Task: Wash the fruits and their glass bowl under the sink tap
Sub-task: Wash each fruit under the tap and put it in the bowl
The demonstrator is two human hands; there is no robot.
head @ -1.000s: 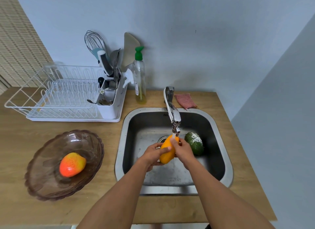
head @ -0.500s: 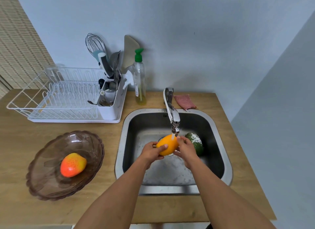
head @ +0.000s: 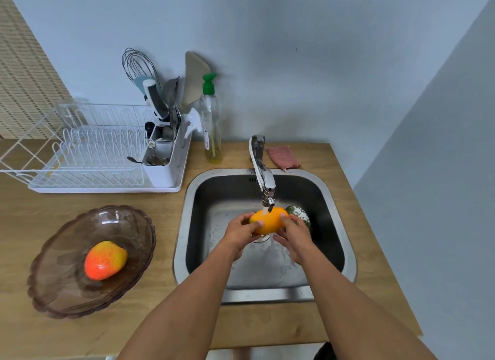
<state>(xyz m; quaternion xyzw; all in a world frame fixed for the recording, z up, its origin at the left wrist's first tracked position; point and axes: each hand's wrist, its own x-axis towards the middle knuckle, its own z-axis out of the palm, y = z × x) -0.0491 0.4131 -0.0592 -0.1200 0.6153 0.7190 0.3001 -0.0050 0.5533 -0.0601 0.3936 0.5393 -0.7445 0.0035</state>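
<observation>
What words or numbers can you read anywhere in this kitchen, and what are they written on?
No text here can be read.
Soap bottle: a small label on its side, print too small and blurred.
Cutlery holder: a flower sticker, a picture only, no words.
Sink: dark marks on the back wall, cannot tell if letters or slots.
Orange fruit: no writing shows.

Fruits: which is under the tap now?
The yellow-orange fruit, gripped by left hand and right hand below the tap. The green fruit lies in the sink, the red-orange fruit in the glass bowl.
</observation>
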